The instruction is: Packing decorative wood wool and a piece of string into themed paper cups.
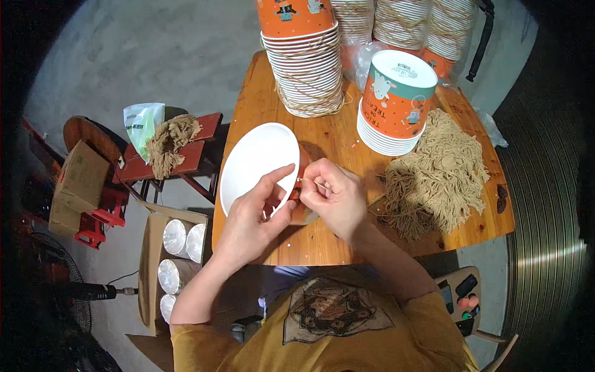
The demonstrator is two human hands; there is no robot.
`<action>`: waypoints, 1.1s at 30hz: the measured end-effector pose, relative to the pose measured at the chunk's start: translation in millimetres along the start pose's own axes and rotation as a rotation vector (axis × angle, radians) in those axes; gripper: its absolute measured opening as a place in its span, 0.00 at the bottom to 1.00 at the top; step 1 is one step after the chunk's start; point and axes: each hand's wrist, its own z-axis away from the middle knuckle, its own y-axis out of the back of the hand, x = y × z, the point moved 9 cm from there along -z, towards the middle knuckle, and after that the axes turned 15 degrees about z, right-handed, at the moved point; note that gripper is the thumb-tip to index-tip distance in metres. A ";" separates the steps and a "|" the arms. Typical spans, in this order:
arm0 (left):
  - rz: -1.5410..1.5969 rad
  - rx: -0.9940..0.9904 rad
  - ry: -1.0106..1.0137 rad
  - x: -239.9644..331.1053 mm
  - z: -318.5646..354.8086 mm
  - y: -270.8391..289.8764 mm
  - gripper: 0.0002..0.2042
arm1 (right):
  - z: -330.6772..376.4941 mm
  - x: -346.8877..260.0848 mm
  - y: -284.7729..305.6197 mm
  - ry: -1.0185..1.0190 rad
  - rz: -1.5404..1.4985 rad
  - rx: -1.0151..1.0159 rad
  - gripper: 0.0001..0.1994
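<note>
A paper bucket [255, 160] with a white inside and an orange outside lies tilted on the wooden table, its mouth toward the left. My left hand [255, 214] grips its near rim, with fingers reaching over the edge and the thumb outside. Close by, at the bucket's orange side, my right hand [334, 195] is closed in a pinch on a thin tan cord, mostly hidden by the fingers. To the right of that hand spreads a heap of loose tan cords [449, 170], with a darker bunch [403, 198] at its left edge.
Upside-down orange buckets [396, 105] stand stacked beyond my right hand. Tall stacks of white-rimmed buckets with cords [310, 71] line the table's back. A red bench [195, 146] at left bears a cord bundle [172, 141] and a bag. Below it, a carton [152, 266] holds wrapped stacks.
</note>
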 end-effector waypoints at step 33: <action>0.538 -0.153 0.193 -13.7 -49.3 -32.9 0.06 | 21.8 29.4 57.8 -0.283 0.249 -0.338 0.04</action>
